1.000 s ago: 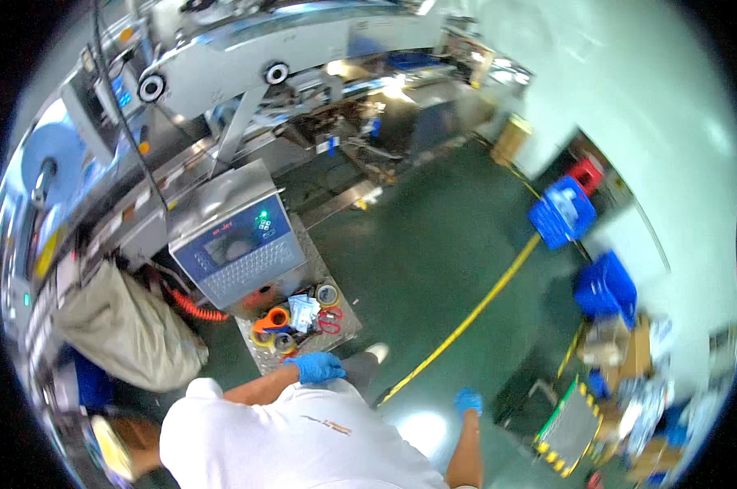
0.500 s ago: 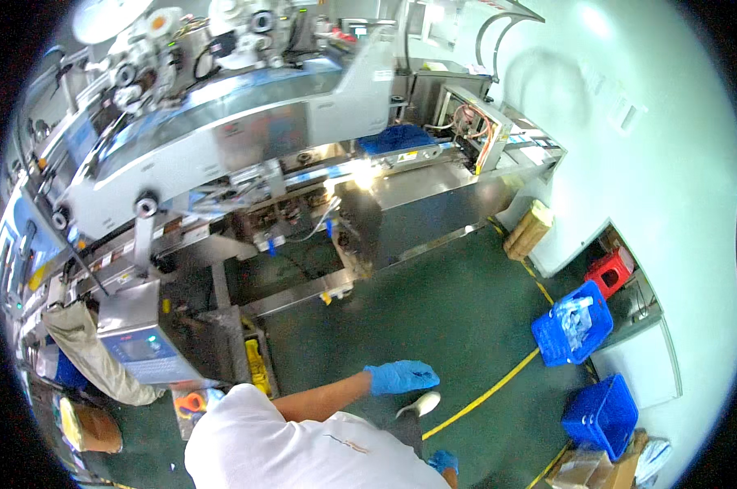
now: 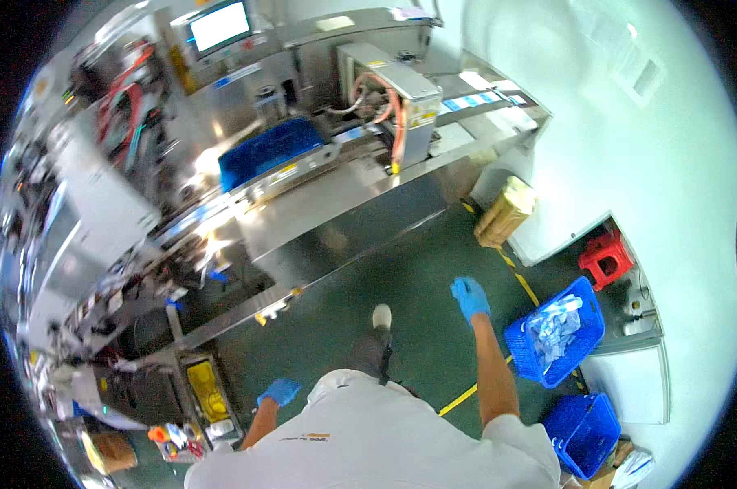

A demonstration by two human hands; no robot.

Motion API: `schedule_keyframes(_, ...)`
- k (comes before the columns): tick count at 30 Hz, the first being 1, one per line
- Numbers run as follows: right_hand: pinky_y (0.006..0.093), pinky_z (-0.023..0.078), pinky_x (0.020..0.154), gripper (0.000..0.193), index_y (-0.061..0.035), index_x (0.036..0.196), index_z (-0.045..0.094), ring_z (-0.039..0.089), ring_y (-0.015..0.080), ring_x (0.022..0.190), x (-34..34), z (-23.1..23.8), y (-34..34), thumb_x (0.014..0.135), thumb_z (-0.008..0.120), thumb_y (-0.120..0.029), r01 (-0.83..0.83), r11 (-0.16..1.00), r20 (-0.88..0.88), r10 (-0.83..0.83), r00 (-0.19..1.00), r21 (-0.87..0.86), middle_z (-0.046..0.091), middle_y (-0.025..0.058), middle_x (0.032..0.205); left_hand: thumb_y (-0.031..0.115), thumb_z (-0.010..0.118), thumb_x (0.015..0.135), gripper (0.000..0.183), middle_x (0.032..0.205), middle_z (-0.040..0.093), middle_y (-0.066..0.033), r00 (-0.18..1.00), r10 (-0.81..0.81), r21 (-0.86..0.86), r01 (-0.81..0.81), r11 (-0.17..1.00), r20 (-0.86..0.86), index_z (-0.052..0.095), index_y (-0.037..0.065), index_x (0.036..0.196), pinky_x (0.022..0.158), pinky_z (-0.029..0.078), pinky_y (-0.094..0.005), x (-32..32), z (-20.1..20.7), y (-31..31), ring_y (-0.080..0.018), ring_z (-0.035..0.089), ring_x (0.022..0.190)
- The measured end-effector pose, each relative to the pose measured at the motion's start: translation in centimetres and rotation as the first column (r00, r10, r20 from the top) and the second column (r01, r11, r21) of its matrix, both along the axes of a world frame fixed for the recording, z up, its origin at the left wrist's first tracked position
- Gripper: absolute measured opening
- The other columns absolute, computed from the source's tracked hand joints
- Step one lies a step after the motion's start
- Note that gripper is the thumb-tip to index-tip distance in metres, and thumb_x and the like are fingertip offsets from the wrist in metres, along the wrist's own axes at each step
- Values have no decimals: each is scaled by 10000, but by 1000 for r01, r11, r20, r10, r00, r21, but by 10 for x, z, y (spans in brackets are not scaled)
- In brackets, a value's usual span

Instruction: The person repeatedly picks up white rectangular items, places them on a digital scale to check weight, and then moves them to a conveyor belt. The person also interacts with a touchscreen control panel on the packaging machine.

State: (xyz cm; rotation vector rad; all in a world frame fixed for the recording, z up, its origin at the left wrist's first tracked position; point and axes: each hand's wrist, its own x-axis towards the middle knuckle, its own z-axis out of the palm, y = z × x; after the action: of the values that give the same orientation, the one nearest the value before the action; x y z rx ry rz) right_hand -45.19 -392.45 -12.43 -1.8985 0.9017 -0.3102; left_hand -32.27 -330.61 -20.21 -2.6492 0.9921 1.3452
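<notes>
Both of my hands wear blue gloves and hang clear of the things around. My left hand (image 3: 280, 392) is low at my left side over the green floor, slightly blurred, its fingers loosely apart and nothing seen in them. My right hand (image 3: 470, 298) reaches forward on the right, fingers loosely bent and nothing visible in it. Nearest to it is a blue basket (image 3: 515, 346) with crumpled clear plastic (image 3: 557, 330) inside. One light shoe (image 3: 382, 316) steps ahead between my hands. The left hand is nearest a tray with a yellow thing (image 3: 208, 391) by the machine.
A long steel machine (image 3: 336, 220) with a blue belt (image 3: 272, 151) and a lit screen (image 3: 219, 28) runs along the left and front. At right are a second blue basket (image 3: 576, 432), a red stool (image 3: 606, 259) and a brown carton bundle (image 3: 505, 213). Yellow tape (image 3: 458, 401) marks the floor.
My view has swung right and forward along the machine. My right hand has come up and forward from the lower edge; my left hand has dropped back to the left side.
</notes>
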Motion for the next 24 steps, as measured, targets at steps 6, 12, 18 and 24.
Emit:
schedule_keyframes(6, 351, 561, 893, 296, -33, 1216, 638, 727, 213, 983, 122, 58, -103, 1055, 546, -263, 46, 998, 233, -54, 971, 38, 749, 133, 1085, 451, 443, 1012, 491, 1241, 678, -218, 974, 192, 40, -188, 981, -122, 717, 80, 1183, 1000, 498, -515, 39, -32, -153, -419, 628, 1180)
schedule_keyframes(12, 345, 554, 895, 288, -21, 1264, 614, 702, 201, 957, 206, 47, -264, 1072, 515, -211, 127, 984, 387, -166, 907, 126, 729, 116, 1046, 436, 459, 1010, 469, 1203, 696, -215, 922, 350, -81, -366, 927, -165, 720, 80, 1169, 965, 518, -498, 114, -8, -357, -415, 647, 1152)
schedule_keyframes(18, 347, 535, 894, 274, -32, 1268, 618, 678, 205, 982, 336, 39, -440, 1076, 505, -192, 99, 988, 488, -30, 872, -116, 711, 120, 1093, 434, 547, 970, 418, 1152, 716, -208, 644, 742, 18, -753, 658, -188, 734, 89, 1113, 875, 540, -456, 65, -49, -424, -358, 697, 1062)
schedule_keyframes(24, 392, 534, 921, 301, -24, 1290, 618, 678, 275, 1067, 445, 18, -531, 1063, 521, -196, 54, 968, 334, 31, 942, -244, 697, 171, 1159, 437, 555, 968, 412, 1139, 719, -207, 432, 888, 160, -876, 455, -158, 735, 91, 1101, 861, 541, -449, 16, -11, -484, -342, 702, 1045)
